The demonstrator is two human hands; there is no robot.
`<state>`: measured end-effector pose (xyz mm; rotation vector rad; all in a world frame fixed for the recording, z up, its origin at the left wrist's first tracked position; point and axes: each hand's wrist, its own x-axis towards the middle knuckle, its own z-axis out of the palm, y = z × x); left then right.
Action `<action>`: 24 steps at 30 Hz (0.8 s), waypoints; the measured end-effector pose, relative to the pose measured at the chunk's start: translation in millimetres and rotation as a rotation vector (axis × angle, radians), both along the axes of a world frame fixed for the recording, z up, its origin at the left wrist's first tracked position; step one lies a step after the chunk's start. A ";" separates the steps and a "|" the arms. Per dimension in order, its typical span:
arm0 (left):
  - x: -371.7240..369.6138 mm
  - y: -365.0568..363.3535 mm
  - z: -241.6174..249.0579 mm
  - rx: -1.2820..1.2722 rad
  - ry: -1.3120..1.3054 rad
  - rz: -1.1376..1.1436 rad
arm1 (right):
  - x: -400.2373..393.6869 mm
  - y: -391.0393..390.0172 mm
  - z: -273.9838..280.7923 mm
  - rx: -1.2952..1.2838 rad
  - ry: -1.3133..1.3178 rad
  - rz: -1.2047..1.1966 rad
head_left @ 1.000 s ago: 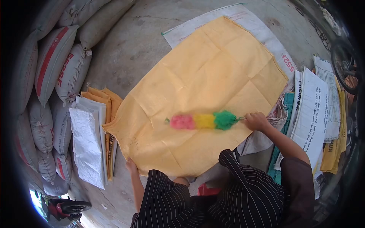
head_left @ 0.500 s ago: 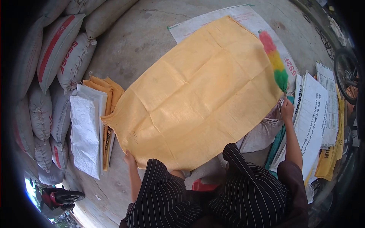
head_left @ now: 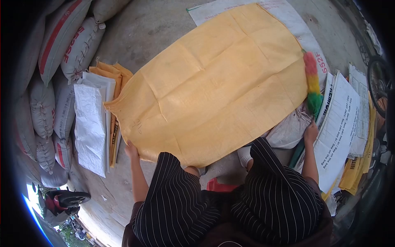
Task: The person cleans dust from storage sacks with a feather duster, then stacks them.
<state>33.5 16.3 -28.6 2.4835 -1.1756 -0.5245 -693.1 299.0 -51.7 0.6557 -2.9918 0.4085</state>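
A large yellow-orange woven sack (head_left: 218, 86) lies spread out before my knees, creased from folding, its gathered corner pointing left. My left hand (head_left: 131, 150) grips the sack's near left edge, fingers closed on it. In my right hand (head_left: 311, 132) is the handle of a fluffy duster (head_left: 312, 80), banded red, yellow and green. The duster stands away from me along the sack's right edge, over a white sack (head_left: 304, 29) printed 552F that lies partly beneath the yellow one. Most of the duster's handle is hidden by my fingers.
Filled sacks (head_left: 84, 45) are piled at the left. Folded white sacks (head_left: 88, 127) and folded yellow sacks (head_left: 111, 76) stand beside them. More printed white sacks (head_left: 339, 119) lie at the right, near a bicycle wheel (head_left: 376, 84). A red stool (head_left: 220, 186) shows between my legs.
The duster has moved right and toward me, off the yellow sack's edge, and my right hand came nearer with it. The left hand keeps its grip. The view has shifted slightly.
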 end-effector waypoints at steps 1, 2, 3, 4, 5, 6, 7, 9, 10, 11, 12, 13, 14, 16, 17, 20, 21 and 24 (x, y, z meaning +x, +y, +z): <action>-2.6 0.4 1.4 0.012 0.010 0.009 | -7.4 -1.8 -2.4 -0.001 0.007 -0.001; -1.5 2.2 -0.5 0.014 0.014 0.006 | -13.7 -3.0 -4.6 0.036 -0.051 -0.057; 3.6 1.7 -5.8 0.023 0.013 -0.007 | -18.4 -4.7 -5.4 0.070 -0.109 -0.116; 8.4 1.5 -9.1 0.035 0.009 -0.019 | -2.0 -15.3 8.6 0.029 -0.057 -0.090; 12.9 -0.7 -13.9 0.036 0.015 -0.022 | 13.6 -22.7 12.0 0.029 -0.051 -0.094; 17.8 -1.6 -16.7 0.092 0.125 0.041 | 29.7 -24.4 13.7 -0.091 -0.112 0.002; 20.6 1.8 -17.4 0.151 0.233 0.107 | 44.3 -21.2 14.7 -0.207 -0.175 0.098; 19.7 17.1 -19.9 0.089 0.508 0.079 | 71.0 -1.8 14.4 -0.181 -0.235 0.475; 23.6 24.8 -22.8 0.016 0.784 0.050 | 82.4 4.9 18.5 -0.056 -0.242 0.612; 26.9 35.2 -25.3 0.011 0.875 0.072 | 91.2 11.5 21.9 0.070 -0.248 0.746; 33.9 46.4 -31.5 0.004 0.968 0.095 | 94.3 21.1 18.4 0.067 -0.245 0.747; 29.2 56.1 -24.4 -0.001 0.971 0.096 | 93.8 30.7 10.9 0.121 -0.229 0.682; 23.2 69.5 -18.0 0.064 0.952 0.072 | 88.6 37.6 3.4 0.172 -0.213 0.621; 12.8 81.7 -6.9 0.121 0.931 0.058 | 75.2 39.9 1.7 0.180 -0.124 0.488; 10.1 83.9 -2.7 0.147 0.881 0.067 | 71.7 41.5 -0.1 0.192 -0.040 0.343; -14.0 74.9 31.4 0.110 0.831 0.109 | 56.5 30.0 -8.6 0.069 0.035 0.025; -19.4 69.7 40.7 0.057 0.823 0.132 | 53.5 23.2 -8.7 -0.025 0.101 -0.189; 5.0 49.9 29.3 -0.039 1.040 0.093 | 56.4 -9.2 11.1 -0.170 -0.002 -0.184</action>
